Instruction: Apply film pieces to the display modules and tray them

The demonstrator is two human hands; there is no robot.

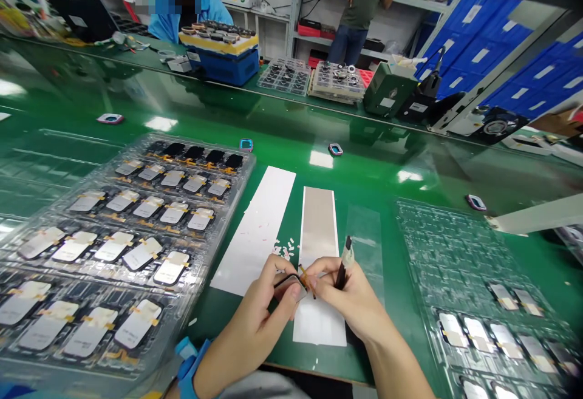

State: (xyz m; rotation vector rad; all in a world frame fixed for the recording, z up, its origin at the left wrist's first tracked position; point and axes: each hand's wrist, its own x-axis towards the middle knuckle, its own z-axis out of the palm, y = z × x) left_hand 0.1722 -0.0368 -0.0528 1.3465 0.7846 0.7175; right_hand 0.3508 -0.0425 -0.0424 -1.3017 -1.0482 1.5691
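Note:
My left hand (pixel 273 299) is closed around the edges of a small display module (pixel 296 289) with a dark rim, tilted above the strips. From it an orange flex cable (pixel 304 274) reaches toward my right hand (pixel 344 286), whose fingertips pinch at the cable. A slim dark tool (pixel 344 262), wrapped in whitish tape near its upper end, is tucked in the same hand; its lower end is hidden. Under the hands lies a white-edged strip with a beige face (pixel 317 223). A plain white strip (pixel 259 229) with tiny scraps (pixel 286 248) beside it lies to the left.
A clear tray (pixel 237 204) filled with rows of similar modules stands at left. On the right, another clear tray (pixel 449 247) holds several modules at its near end. Small watch-like frames (pixel 336 149) lie along the green bench (pixel 291 122). Across it sits a person in blue (pixel 212 10).

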